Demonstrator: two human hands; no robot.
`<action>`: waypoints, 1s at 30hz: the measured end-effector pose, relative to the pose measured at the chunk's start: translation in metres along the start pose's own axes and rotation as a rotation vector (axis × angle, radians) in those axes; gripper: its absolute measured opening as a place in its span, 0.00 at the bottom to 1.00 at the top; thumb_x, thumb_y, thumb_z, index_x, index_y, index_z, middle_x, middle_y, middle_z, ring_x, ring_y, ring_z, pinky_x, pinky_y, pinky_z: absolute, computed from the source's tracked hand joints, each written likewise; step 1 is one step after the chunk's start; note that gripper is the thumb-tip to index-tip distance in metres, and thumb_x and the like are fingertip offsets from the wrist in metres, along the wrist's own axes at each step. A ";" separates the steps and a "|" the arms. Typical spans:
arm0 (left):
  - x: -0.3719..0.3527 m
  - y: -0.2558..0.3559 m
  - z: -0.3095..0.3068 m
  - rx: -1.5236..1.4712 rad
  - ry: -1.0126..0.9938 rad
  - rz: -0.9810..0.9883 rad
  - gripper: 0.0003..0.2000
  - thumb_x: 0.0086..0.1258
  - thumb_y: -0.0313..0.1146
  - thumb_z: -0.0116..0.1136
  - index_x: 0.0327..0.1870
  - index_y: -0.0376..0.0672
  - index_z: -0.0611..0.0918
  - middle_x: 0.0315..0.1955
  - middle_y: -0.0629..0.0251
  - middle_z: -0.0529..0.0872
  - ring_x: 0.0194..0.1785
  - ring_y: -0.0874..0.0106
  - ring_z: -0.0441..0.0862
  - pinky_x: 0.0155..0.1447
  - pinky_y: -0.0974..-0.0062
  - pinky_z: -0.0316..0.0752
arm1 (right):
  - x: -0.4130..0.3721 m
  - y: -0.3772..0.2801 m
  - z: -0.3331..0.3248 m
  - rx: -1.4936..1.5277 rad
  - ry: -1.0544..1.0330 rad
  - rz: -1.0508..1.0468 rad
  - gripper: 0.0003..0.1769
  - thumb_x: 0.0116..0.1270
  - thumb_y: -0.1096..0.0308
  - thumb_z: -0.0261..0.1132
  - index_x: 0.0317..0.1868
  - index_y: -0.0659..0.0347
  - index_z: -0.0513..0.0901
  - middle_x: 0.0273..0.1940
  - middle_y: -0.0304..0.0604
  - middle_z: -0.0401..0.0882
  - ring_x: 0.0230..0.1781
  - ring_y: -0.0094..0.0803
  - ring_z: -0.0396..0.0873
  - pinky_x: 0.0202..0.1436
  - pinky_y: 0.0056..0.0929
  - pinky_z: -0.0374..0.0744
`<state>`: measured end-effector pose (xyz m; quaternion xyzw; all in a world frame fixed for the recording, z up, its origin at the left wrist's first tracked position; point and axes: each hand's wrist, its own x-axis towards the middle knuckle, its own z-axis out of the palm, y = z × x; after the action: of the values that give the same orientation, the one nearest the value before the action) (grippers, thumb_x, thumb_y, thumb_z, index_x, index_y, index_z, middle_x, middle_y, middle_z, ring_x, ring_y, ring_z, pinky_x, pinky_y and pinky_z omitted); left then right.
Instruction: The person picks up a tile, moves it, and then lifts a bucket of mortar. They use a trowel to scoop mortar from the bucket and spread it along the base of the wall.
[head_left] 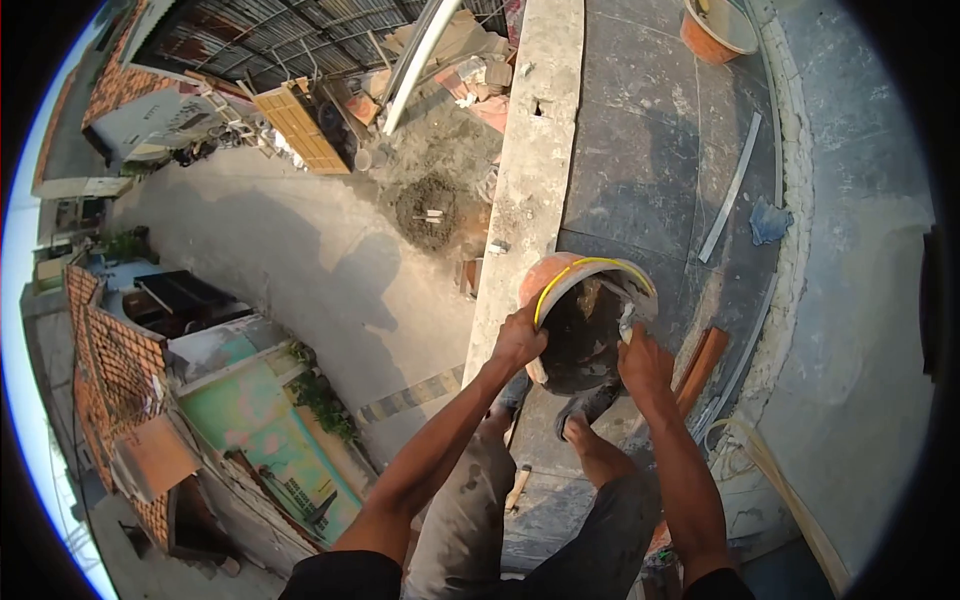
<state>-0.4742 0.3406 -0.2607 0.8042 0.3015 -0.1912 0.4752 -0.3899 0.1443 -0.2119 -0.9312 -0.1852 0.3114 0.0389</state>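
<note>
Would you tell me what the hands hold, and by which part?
An orange bucket, by its rim: left hand on the left edge, right hand on the right edge.

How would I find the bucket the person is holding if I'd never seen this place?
Follow the long pale concrete ledge down to its near end. Just right of it is an orange bucket, left hand and right hand on its rim. Unlike the other orange bucket far away at the top, it has a thin yellow handle.
</note>
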 end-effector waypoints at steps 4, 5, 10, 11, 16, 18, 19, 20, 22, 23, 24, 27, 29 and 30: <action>0.063 -0.027 -0.011 0.080 -0.061 0.075 0.31 0.53 0.30 0.55 0.63 0.47 0.66 0.33 0.41 0.81 0.43 0.45 0.78 0.50 0.56 0.74 | 0.052 0.006 0.027 0.017 0.108 -0.080 0.15 0.63 0.63 0.60 0.41 0.69 0.72 0.31 0.59 0.77 0.29 0.53 0.81 0.30 0.43 0.79; 0.074 -0.027 -0.019 0.109 -0.071 0.101 0.29 0.54 0.31 0.54 0.62 0.45 0.67 0.32 0.41 0.82 0.43 0.46 0.79 0.48 0.57 0.74 | 0.065 0.009 0.033 0.023 0.145 -0.105 0.16 0.62 0.63 0.60 0.42 0.70 0.73 0.30 0.59 0.78 0.29 0.54 0.80 0.30 0.45 0.78; 0.128 -0.049 -0.047 0.174 -0.138 0.140 0.24 0.54 0.35 0.55 0.53 0.34 0.72 0.26 0.43 0.80 0.35 0.53 0.81 0.40 0.62 0.73 | 0.111 0.013 0.048 0.034 0.232 -0.158 0.12 0.55 0.69 0.62 0.34 0.70 0.76 0.28 0.60 0.79 0.28 0.51 0.81 0.32 0.41 0.79; 0.133 -0.050 -0.051 0.195 -0.115 0.175 0.23 0.57 0.35 0.55 0.54 0.34 0.73 0.29 0.44 0.81 0.38 0.57 0.81 0.44 0.66 0.73 | 0.118 0.013 0.048 0.030 0.236 -0.221 0.10 0.54 0.70 0.62 0.33 0.70 0.76 0.27 0.58 0.79 0.27 0.50 0.81 0.32 0.42 0.78; 0.148 -0.042 -0.033 -0.181 -0.046 0.314 0.22 0.66 0.32 0.51 0.60 0.33 0.69 0.50 0.59 0.78 0.53 0.71 0.72 0.59 0.75 0.63 | 0.141 -0.009 0.024 -0.113 0.194 -0.378 0.09 0.50 0.72 0.60 0.31 0.69 0.78 0.25 0.55 0.80 0.26 0.47 0.81 0.32 0.41 0.77; 0.161 -0.053 -0.026 -0.342 0.013 0.521 0.22 0.66 0.32 0.51 0.60 0.33 0.69 0.50 0.58 0.78 0.54 0.71 0.72 0.60 0.75 0.62 | 0.140 -0.017 0.019 -0.226 0.289 -0.522 0.09 0.49 0.72 0.60 0.32 0.64 0.80 0.28 0.52 0.81 0.28 0.45 0.82 0.32 0.38 0.77; 0.167 -0.054 -0.027 -0.342 0.000 0.524 0.21 0.65 0.31 0.50 0.59 0.32 0.70 0.49 0.58 0.78 0.53 0.71 0.72 0.60 0.76 0.62 | 0.141 -0.020 0.025 -0.233 0.315 -0.497 0.09 0.49 0.72 0.60 0.32 0.64 0.80 0.28 0.52 0.81 0.28 0.45 0.82 0.32 0.38 0.77; 0.175 -0.051 -0.027 -0.334 -0.014 0.554 0.21 0.65 0.31 0.50 0.59 0.32 0.70 0.49 0.58 0.78 0.53 0.71 0.72 0.60 0.76 0.62 | 0.143 -0.024 0.034 -0.235 0.463 -0.659 0.06 0.49 0.71 0.60 0.29 0.62 0.79 0.27 0.50 0.80 0.28 0.44 0.80 0.31 0.39 0.75; 0.183 -0.043 -0.028 -0.248 -0.082 0.550 0.19 0.64 0.26 0.49 0.57 0.31 0.72 0.48 0.55 0.79 0.52 0.68 0.73 0.59 0.74 0.65 | 0.128 -0.045 0.048 -0.460 0.674 -0.865 0.03 0.48 0.70 0.61 0.25 0.58 0.79 0.25 0.44 0.79 0.29 0.38 0.79 0.30 0.38 0.74; 0.186 -0.037 -0.028 -0.282 -0.133 0.520 0.19 0.64 0.27 0.49 0.56 0.31 0.72 0.48 0.55 0.80 0.51 0.67 0.74 0.57 0.75 0.65 | 0.122 -0.062 0.050 -0.611 0.553 -0.754 0.05 0.48 0.69 0.61 0.26 0.59 0.80 0.25 0.42 0.78 0.30 0.37 0.79 0.28 0.38 0.75; 0.186 -0.038 -0.030 -0.279 -0.135 0.541 0.19 0.64 0.27 0.49 0.56 0.31 0.72 0.48 0.55 0.80 0.51 0.67 0.74 0.57 0.75 0.65 | 0.111 -0.076 0.051 -0.749 0.421 -0.636 0.06 0.47 0.68 0.61 0.26 0.59 0.82 0.25 0.40 0.78 0.31 0.35 0.78 0.27 0.38 0.76; 0.206 -0.054 -0.037 -0.173 -0.096 0.620 0.18 0.63 0.27 0.50 0.55 0.32 0.73 0.44 0.60 0.80 0.47 0.71 0.73 0.54 0.76 0.66 | 0.109 -0.049 0.117 -0.716 0.371 -0.648 0.08 0.48 0.67 0.60 0.26 0.61 0.83 0.25 0.41 0.77 0.34 0.37 0.79 0.24 0.41 0.77; 0.204 -0.056 -0.037 -0.218 -0.115 0.574 0.18 0.63 0.27 0.51 0.54 0.33 0.74 0.43 0.62 0.80 0.45 0.72 0.73 0.52 0.75 0.67 | 0.095 -0.032 0.142 -0.641 0.338 -0.645 0.08 0.48 0.67 0.60 0.26 0.62 0.83 0.26 0.43 0.77 0.34 0.38 0.79 0.22 0.42 0.76; 0.204 -0.052 -0.040 -0.211 -0.095 0.566 0.17 0.63 0.28 0.52 0.53 0.33 0.75 0.42 0.63 0.81 0.45 0.73 0.73 0.51 0.76 0.67 | 0.087 -0.029 0.142 -0.693 0.367 -0.629 0.09 0.49 0.67 0.60 0.28 0.63 0.82 0.28 0.44 0.78 0.35 0.38 0.79 0.24 0.41 0.76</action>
<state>-0.3560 0.4567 -0.3970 0.7927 0.0613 -0.0563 0.6039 -0.4198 0.1973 -0.3694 -0.8280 -0.5395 0.0357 -0.1489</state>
